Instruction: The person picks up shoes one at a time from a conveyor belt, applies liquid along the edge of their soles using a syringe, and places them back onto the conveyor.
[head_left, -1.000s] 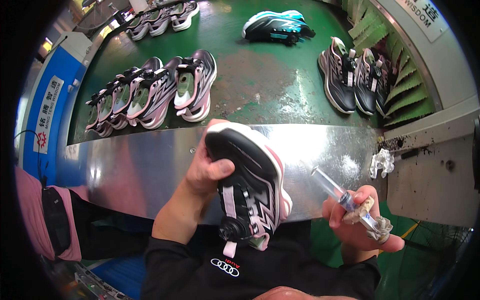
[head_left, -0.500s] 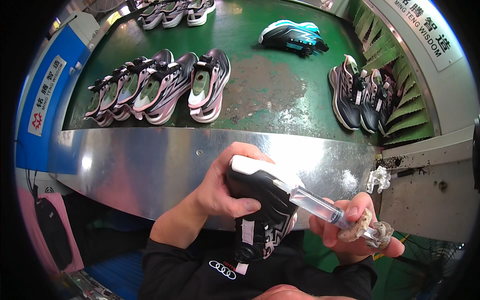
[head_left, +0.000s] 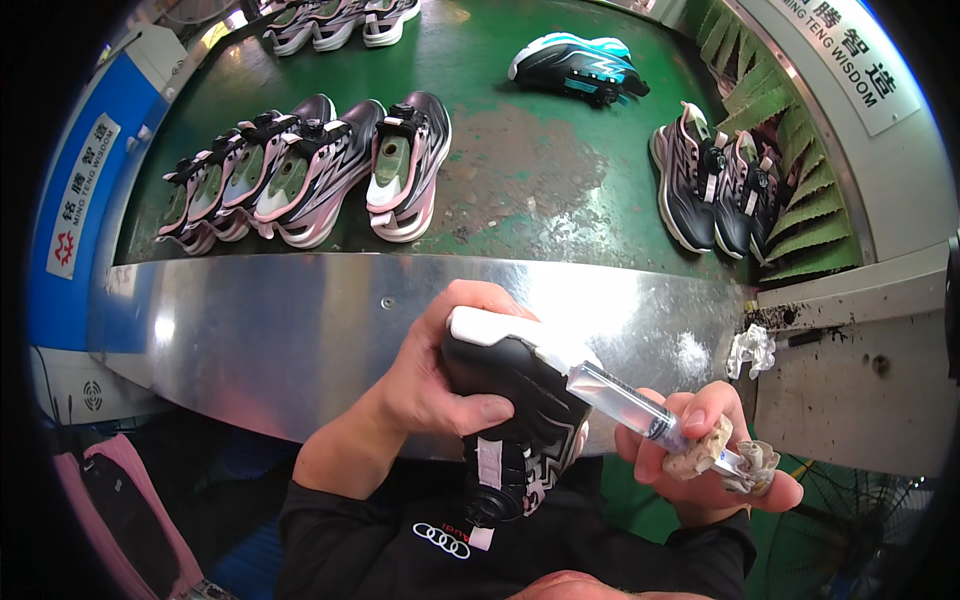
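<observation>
My left hand is wrapped round a black sneaker with a white sole, its thumb pressed on the black upper. The shoe is held tilted, sole edge upward, in front of my chest. In my right hand is a clear syringe holding clear liquid. Its tip meets the seam between the sole and the upper; the exact contact is hard to make out. Wads of stained whitish material wrap the syringe's flange and plunger end, between my right fingers.
A metal ledge fronts a green conveyor belt. Pink-and-black sneakers stand at left, others farther back. A blue-and-black sneaker lies on its side. Dark sneakers stand by green curtain strips. Crumpled white material sits on the ledge's right.
The syringe tip has shifted slightly left along the sole edge. The whole view has moved a little, and both hands keep their holds.
</observation>
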